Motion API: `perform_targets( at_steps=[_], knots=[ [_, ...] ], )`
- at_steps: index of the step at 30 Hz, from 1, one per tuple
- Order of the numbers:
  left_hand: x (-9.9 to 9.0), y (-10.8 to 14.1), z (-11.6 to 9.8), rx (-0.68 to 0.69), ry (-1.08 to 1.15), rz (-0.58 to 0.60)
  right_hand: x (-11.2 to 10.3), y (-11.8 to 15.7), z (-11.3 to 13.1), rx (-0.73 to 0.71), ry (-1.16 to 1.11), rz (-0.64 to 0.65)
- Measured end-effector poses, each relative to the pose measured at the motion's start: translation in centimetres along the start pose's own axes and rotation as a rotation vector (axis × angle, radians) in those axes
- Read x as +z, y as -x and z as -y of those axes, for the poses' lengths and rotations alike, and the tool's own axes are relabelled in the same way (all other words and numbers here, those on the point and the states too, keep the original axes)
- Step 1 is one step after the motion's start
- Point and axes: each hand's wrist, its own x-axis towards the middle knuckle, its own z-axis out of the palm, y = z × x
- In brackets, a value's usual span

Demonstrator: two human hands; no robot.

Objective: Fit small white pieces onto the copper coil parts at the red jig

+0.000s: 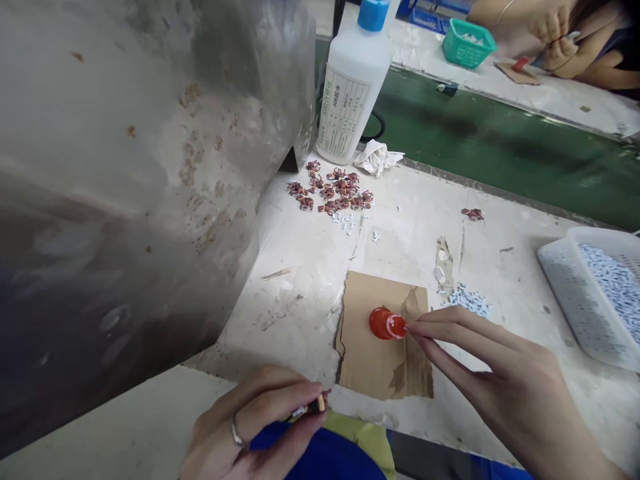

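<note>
1. Dark and tan, the small piece is clamped in our left hand, nearside of the cardboard; probably light but fragile, best gripped round its middle.
2. Our right hand has fingertips together at the red cup on the cardboard; we cannot tell what they hold.
3. Beyond the cardboard lie brown pieces.

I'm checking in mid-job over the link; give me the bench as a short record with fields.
Left hand: left hand pinches a small dark-and-orange piece
Right hand: right hand, fingertips pinched at the red cup's mouth; anything held is too small to tell
Red cup: red cup on torn cardboard
Brown pieces: brown cluster near the glue bottle; lone brown piece farther right
Pale pieces: loose pile beyond the right hand; more in the white basket
Across: another person's hands, green basket
</note>
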Motion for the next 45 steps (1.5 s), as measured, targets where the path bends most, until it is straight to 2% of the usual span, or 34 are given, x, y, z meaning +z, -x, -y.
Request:
perform_targets(
  at_steps=[2, 6, 10, 14, 22, 27, 30, 33, 37, 39, 42, 45],
  knots=[
    [-0.1, -0.2, 0.3, 0.035, -0.002, 0.056, 0.0, 0.0, 0.1, 0.004, -0.006, -0.005],
    [0.7, -1.0, 0.4, 0.031, 0.019, 0.093, -0.3, 0.7, 0.6, 0.065, -0.035, -0.035],
    [2.2, -2.2, -0.2, -0.005, 0.048, 0.07, -0.5, 1.7, 1.7, 0.155, -0.181, -0.038],
    [3.3, -3.0, -0.7, -0.015, 0.075, 0.076, -0.2, 2.3, 3.1, 0.149, -0.373, -0.004],
    [4.1, -3.1, -0.9, -0.031, 0.117, 0.086, 0.4, 2.1, 4.2, 0.228, -0.56, 0.019],
    [4.1, -3.0, -0.9, -0.051, 0.128, 0.089, 0.5, 1.9, 3.9, 0.217, -0.564, 0.055],
    [4.1, -2.9, -0.8, -0.05, 0.119, 0.079, 0.4, 1.8, 3.7, 0.144, -0.516, 0.077],
    [4.1, -2.8, -0.8, -0.034, 0.075, 0.069, 0.1, 2.3, 3.7, 0.022, -0.344, 0.104],
    [4.7, -3.0, -1.0, -0.034, 0.057, 0.047, -0.3, 3.2, 4.1, -0.023, -0.134, 0.019],
    [5.1, -3.3, -1.2, -0.045, 0.09, 0.03, -0.5, 3.3, 4.0, -0.02, -0.14, 0.007],
    [5.4, -3.8, -1.4, -0.063, 0.124, 0.034, -0.7, 2.8, 3.3, 0.006, -0.236, 0.066],
    [5.3, -4.1, -1.6, -0.074, 0.067, 0.024, -0.6, 1.9, 2.8, 0.059, -0.372, 0.046]
  ],
)
